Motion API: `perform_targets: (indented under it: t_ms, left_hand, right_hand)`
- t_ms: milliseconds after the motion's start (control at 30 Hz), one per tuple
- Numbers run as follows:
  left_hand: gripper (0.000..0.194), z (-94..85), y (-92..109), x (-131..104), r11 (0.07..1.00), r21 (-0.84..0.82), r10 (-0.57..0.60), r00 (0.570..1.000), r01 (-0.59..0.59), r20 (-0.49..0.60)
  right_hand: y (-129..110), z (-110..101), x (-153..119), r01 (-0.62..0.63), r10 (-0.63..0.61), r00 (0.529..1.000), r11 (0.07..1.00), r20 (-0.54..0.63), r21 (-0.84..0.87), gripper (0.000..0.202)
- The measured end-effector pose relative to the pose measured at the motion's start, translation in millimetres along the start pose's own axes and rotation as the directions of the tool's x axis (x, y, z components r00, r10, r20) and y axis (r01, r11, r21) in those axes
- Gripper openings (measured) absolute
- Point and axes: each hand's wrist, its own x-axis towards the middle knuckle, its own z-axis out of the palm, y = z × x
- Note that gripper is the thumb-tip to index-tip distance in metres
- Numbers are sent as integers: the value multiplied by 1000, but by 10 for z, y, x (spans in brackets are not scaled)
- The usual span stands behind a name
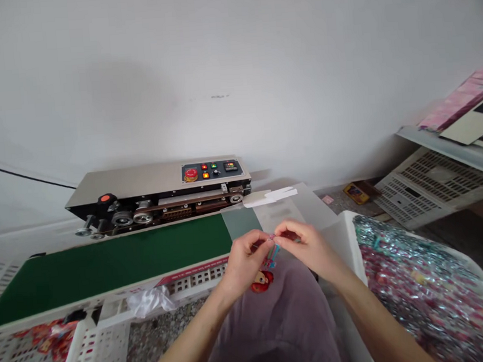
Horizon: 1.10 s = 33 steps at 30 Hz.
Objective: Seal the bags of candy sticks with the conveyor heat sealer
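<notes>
Colourful trinket [271,256], probably, half hidden by hands [271,238].

1 head-worn camera, facing forward and down, close above hands [278,249].

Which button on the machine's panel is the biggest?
The round red button at the panel's left end; the lit buttons beside it are small and square.

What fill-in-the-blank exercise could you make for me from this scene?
The long, flat conveyor belt before the metal-cased machine is ____.
The person's bare left hand and bare right hand pinch a small colourful figure with ____ hair.
The white-rimmed tub of shiny packets is on the person's ____ side.
Missing words: green; red; right.
</notes>
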Motion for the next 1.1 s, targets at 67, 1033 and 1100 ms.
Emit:
perform_targets:
  t_ms: [67, 1033, 1100]
  left_hand:
    - [24, -100, 37, 50, 999, 36, 11, 1000, -11, -4]
    - [35, -400, -311, 472, 529, 833, 126, 986, -161, 111]
    - [45, -372, -486, 625, 337, 911, 84, 972, -236, 220]
  right_hand:
    - [-99, 5, 130, 0, 1, 999, 1000, 53, -19, 9]
    - [819, 253, 1670, 93, -103, 995, 829, 11, -551, 18]
    - [907, 304, 1670, 89, -124, 992, 809, -20, -581, 16]
